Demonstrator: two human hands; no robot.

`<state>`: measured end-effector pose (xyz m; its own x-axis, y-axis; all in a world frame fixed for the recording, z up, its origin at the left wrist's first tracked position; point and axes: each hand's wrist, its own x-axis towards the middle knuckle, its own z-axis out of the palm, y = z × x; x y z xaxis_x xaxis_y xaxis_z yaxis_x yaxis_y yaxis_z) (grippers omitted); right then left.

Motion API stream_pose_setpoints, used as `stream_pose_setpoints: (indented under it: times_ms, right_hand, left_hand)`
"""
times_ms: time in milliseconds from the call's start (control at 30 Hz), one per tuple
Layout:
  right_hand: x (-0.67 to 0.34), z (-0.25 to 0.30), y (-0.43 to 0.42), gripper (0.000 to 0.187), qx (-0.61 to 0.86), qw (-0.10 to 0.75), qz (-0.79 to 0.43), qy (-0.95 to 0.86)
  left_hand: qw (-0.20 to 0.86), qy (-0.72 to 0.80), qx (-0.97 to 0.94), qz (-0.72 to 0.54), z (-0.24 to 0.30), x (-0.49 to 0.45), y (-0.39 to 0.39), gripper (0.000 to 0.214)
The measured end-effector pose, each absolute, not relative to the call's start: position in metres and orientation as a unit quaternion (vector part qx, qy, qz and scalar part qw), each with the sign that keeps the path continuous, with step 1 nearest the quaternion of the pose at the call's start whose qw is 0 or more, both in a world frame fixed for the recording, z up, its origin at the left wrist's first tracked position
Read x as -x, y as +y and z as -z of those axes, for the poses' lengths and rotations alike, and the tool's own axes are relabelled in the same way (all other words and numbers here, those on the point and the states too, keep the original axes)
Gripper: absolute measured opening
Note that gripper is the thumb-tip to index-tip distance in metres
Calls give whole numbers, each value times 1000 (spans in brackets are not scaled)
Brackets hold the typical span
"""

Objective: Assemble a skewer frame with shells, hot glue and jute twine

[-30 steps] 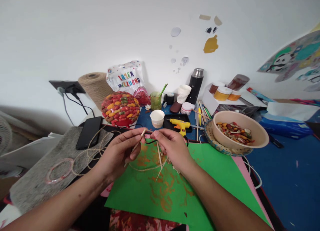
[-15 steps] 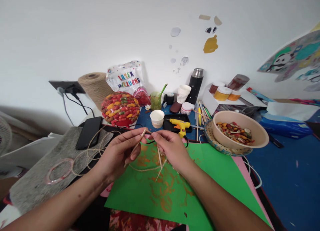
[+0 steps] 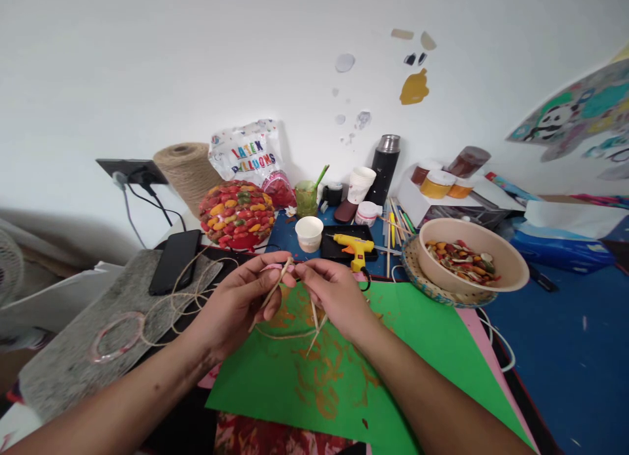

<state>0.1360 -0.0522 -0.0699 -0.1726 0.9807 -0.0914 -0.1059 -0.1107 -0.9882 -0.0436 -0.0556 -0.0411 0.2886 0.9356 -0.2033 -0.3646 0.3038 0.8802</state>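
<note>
My left hand [image 3: 238,297] is closed in a pinch around a thin wooden stick [image 3: 277,285], with the tip showing above the fingers. Close beside that tip, my right hand [image 3: 339,297] pinches the twine [image 3: 289,337], whose strand is mostly hidden by the fingertips. Below the right hand, more thin sticks [image 3: 315,316] cross each other, and a loop of the twine passes by them. Both hands hover over a green sheet [image 3: 427,363] smeared with orange-brown marks. Loose coils of twine lie at the left, near the phone.
A yellow glue gun [image 3: 357,244] lies on a black tray beside a paper cup [image 3: 309,237]. At the right, a bowl [image 3: 442,261] holds painted shells. Behind my left hand are a shell-covered ball [image 3: 236,216], a twine spool [image 3: 184,176] and a phone [image 3: 175,263].
The right fingertips have shifted slightly around the stick's tip, and the twine now crosses it there. My left fingers have opened slightly around the stick. Everything else stays put.
</note>
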Motion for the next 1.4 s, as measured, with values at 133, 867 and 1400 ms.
stream_pose_setpoints:
  times_ms: [133,867,1400]
  right_hand:
    - [-137,72,-50,36,440,473,-589,-486]
    - [-137,73,-50,38,450,462,-587,-489]
    - [-137,71,-51,40,447,462,-588,-492]
  left_hand:
    - [711,398,-361,-454,43,46,-56,42]
    - [709,367,-406,-445,44,42,-58,36]
    - [688,374,-445,-435,43,40,-61,30]
